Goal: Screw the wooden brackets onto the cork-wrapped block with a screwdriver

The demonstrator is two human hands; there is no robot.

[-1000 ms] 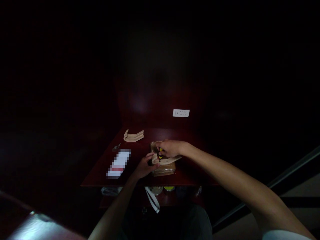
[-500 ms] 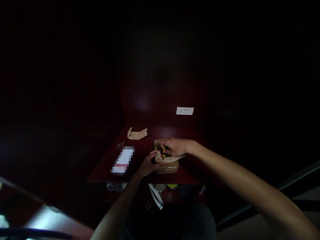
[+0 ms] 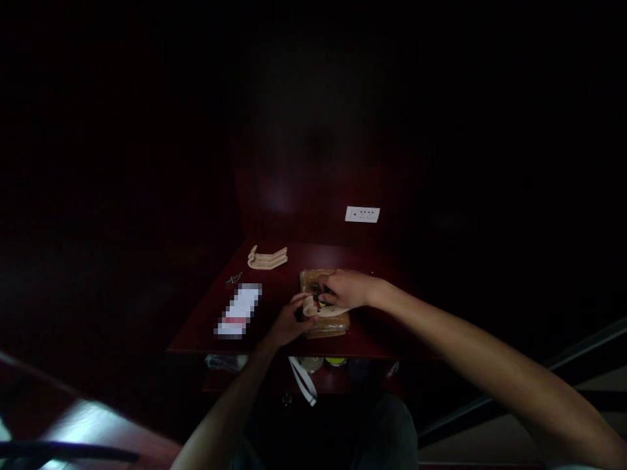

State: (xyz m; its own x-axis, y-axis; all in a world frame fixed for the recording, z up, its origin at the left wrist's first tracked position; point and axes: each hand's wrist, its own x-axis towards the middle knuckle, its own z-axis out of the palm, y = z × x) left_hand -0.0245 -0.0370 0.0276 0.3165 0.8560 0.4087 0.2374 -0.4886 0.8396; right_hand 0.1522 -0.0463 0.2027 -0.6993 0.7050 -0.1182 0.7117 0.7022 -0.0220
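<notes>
My left hand (image 3: pixel 287 321) grips the near-left end of a curved pale wooden piece (image 3: pixel 334 311). My right hand (image 3: pixel 347 289) is closed over a small screwdriver with a yellow and black handle (image 3: pixel 321 301), whose tip sits on that piece. Most of the handle is hidden by my fingers. The wooden piece lies over a tan wrapped package (image 3: pixel 325 333). A second pale wooden piece, U-shaped (image 3: pixel 267 258), rests further back on the dark red table (image 3: pixel 279 277). Small metal hardware (image 3: pixel 234 279) lies left of my hands.
A blurred white paper (image 3: pixel 238 311) with a red stripe lies on the table's left. A white wall socket plate (image 3: pixel 362 214) is behind the table. Below the front edge are a white strap (image 3: pixel 302 381), a yellow-topped item (image 3: pixel 336 361) and a plastic bag (image 3: pixel 225 361).
My right hand now covers more of the yellow handle, and the wooden piece sits slightly differently. The whole scene has shifted a little in view.
</notes>
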